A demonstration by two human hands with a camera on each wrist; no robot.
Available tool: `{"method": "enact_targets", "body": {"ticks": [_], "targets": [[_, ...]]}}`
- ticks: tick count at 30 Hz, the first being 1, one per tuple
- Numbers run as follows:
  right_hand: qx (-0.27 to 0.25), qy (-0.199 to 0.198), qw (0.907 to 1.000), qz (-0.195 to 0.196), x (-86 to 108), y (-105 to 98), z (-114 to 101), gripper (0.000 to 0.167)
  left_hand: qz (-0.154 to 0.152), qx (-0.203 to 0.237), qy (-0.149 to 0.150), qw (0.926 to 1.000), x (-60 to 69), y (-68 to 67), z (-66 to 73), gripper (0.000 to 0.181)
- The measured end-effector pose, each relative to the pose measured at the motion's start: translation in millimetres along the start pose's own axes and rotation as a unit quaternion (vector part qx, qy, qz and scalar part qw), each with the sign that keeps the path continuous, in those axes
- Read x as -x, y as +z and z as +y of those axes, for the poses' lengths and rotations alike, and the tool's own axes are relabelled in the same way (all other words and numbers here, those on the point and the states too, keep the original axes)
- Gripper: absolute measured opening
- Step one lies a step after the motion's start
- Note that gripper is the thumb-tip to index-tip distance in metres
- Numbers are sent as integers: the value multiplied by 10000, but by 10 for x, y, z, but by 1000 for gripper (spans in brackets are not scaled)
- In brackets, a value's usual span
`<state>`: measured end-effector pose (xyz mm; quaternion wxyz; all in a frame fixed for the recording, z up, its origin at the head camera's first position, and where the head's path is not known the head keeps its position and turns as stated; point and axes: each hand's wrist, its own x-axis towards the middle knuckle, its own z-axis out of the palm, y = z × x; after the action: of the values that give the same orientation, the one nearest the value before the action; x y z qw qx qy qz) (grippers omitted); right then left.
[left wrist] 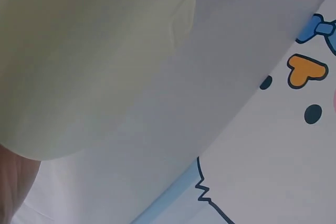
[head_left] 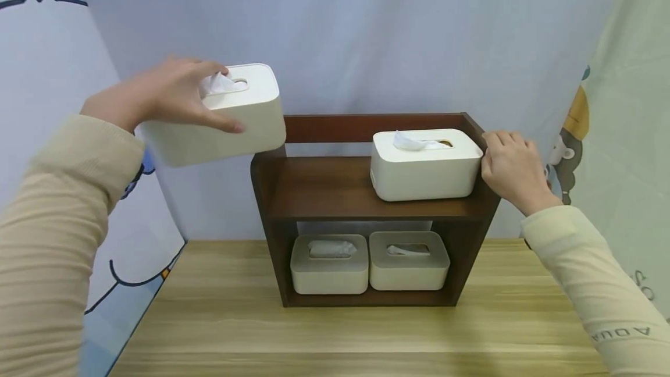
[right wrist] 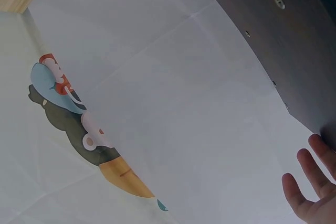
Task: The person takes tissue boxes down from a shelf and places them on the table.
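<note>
My left hand (head_left: 178,95) grips a white tissue box (head_left: 262,109) from above, thumb on its near long side, holding it in the air left of a dark brown wooden shelf (head_left: 324,188). In the left wrist view that box (left wrist: 89,61) fills the upper left, with a bit of the hand (left wrist: 16,182) below it. My right hand (head_left: 515,167) pinches the shelf's right side panel near its upper edge; three fingers (right wrist: 312,174) extend outside in the right wrist view. Beside it, a second tissue box (head_left: 426,167) sits on the right of the upper level.
Two more tissue boxes, a left one (head_left: 330,272) and a right one (head_left: 410,269), stand side by side on the lower level. The shelf stands on a light wooden table (head_left: 366,342). A pale curtain (head_left: 345,34) hangs behind, with cartoon-printed cloths at both sides.
</note>
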<state>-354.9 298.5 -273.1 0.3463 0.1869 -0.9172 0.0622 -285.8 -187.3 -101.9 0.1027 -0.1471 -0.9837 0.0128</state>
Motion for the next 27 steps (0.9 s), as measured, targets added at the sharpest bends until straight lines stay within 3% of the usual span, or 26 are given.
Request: {"method": "enact_targets", "body": {"ticks": [8,15,27], "targets": [[-42,12,10000,-10,-6,12,-23,34,-104,-289,-324,9990,183,97,-322,98],[-33,23,10000,-57,-10,14,-27,34,-333,-231,-550,9977,307,262,-533,99],[-20,-29,10000,29,0,13,-33,34,-360,-443,-524,9970,449,797,-653,101]]}}
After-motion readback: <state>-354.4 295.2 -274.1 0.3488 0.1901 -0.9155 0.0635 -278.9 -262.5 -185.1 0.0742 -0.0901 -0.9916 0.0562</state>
